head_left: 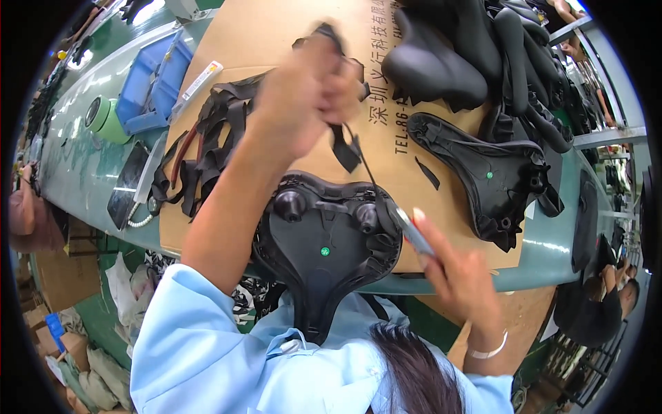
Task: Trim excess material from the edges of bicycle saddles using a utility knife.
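Observation:
An upside-down black bicycle saddle (312, 238) lies before me at the table's front edge, its nose toward my body. My left hand (310, 96), blurred by motion, is closed on a black trim strip (345, 152) well beyond the saddle's wide end. A thin part of the strip runs down to the saddle's right rear rim. There, my right hand (463, 286) grips a utility knife (416, 237), its tip at the rim beside the strip. Whether the strip is still attached cannot be seen clearly. Gathered black cover material lines the saddle's rim.
Cardboard (262, 41) covers the green table (83, 165). Cut black strips (214, 138) are heaped at left, near a blue bin (155, 83) and a green round container (107, 121). Another upturned saddle (483, 172) lies right, with stacked saddles (441, 62) behind. Other people sit nearby.

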Demonstrator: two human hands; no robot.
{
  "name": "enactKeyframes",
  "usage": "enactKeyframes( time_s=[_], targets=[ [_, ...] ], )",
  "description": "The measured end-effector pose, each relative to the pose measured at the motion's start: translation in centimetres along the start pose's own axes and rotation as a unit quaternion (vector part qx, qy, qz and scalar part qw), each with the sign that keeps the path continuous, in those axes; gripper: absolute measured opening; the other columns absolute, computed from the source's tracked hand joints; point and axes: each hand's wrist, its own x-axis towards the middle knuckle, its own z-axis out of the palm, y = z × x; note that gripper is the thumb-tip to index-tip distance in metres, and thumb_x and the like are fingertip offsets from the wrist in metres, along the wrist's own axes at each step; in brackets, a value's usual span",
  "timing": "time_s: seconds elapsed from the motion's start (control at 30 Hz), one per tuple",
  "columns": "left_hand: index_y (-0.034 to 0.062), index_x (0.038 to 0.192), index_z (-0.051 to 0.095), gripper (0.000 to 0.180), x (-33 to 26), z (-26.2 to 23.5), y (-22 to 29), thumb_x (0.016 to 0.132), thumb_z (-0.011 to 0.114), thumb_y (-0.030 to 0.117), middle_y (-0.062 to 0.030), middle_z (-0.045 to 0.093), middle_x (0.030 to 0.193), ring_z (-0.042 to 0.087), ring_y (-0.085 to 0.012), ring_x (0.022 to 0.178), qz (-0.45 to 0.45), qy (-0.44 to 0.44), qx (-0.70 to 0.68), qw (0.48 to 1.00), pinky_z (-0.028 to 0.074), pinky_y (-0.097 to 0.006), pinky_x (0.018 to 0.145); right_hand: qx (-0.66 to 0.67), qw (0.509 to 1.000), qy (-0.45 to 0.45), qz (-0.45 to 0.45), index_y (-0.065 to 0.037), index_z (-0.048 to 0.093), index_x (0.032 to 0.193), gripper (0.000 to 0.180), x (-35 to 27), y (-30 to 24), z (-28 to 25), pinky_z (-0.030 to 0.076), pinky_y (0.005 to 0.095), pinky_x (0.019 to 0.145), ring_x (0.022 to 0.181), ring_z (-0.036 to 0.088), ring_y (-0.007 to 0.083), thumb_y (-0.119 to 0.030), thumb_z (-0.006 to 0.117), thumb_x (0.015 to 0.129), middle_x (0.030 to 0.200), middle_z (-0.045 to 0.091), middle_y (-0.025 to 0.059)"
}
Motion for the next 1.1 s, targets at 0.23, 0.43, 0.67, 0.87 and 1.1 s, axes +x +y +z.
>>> enactKeyframes(
  time_s=[0.23, 0.43, 0.67, 0.87, 1.1],
  targets=[
    [0.0033, 0.074, 0.054, 0.043, -2.3, 0.9, 0.1, 0.087, 0.062, 0.043, -0.0081, 0.049, 0.059, 0.05, -0.0216, 0.057, 0.337, 0.079, 0.574, 0.742, 0.042, -0.035, 0.054, -0.12, 0.992, 0.003, 0.048, -0.017, 0.048, 0.14, 0.06, 0.2, -3.4, -1.8, 0.044, 0.0387, 0.053, 0.056, 0.06, 0.0327, -0.005, 0.059, 0.082, 0.068, 0.062, 0.0123],
    [0.0016, 0.066, 0.062, 0.028, -5.4, -0.6, -1.8, 0.074, 0.074, 0.026, -0.0042, 0.055, 0.063, 0.051, -0.016, 0.064, -0.013, -0.067, 0.559, 0.826, 0.039, -0.031, 0.061, -0.216, 0.976, -0.018, 0.012, -0.016, 0.047, 0.14, 0.058, 1.6, -3.9, -2.4, 0.04, 0.0382, 0.048, 0.049, 0.055, 0.0307, -0.008, 0.059, 0.083, 0.061, 0.059, 0.0101],
    [0.0072, 0.064, 0.062, 0.01, -5.1, -0.9, -0.9, 0.074, 0.062, 0.008, 0.0028, 0.052, 0.065, 0.045, -0.0071, 0.064, 0.007, 0.137, 0.232, 0.963, 0.029, -0.019, 0.058, -0.182, 0.972, -0.001, 0.146, -0.015, 0.043, 0.142, 0.057, -1.7, -7.0, 1.0, 0.044, 0.0411, 0.052, 0.056, 0.061, 0.0329, -0.009, 0.057, 0.088, 0.075, 0.067, 0.0141],
    [0.0037, 0.109, 0.055, 0.031, -6.1, -4.1, 0.3, 0.08, 0.065, 0.01, -0.0091, 0.059, 0.105, 0.056, -0.0201, 0.095, 0.194, 0.336, 0.294, 0.873, 0.044, -0.033, 0.089, -0.072, 0.983, 0.131, 0.102, -0.008, 0.04, 0.143, 0.061, -3.5, -4.8, 3.9, 0.046, 0.0414, 0.049, 0.05, 0.06, 0.0317, -0.012, 0.062, 0.086, 0.063, 0.061, 0.0153],
    [-0.0012, 0.094, 0.071, 0.047, -8.3, -3.5, -0.1, 0.077, 0.075, 0.042, -0.0152, 0.069, 0.085, 0.066, -0.0226, 0.079, -0.268, 0.003, 0.565, 0.78, 0.05, -0.032, 0.076, 0.262, 0.926, 0.265, 0.055, 0.001, 0.039, 0.132, 0.057, 4.1, -1.1, 5.3, 0.046, 0.0253, 0.071, 0.08, 0.058, 0.0158, -0.011, 0.068, 0.085, 0.095, 0.059, 0.0075]
  ],
)
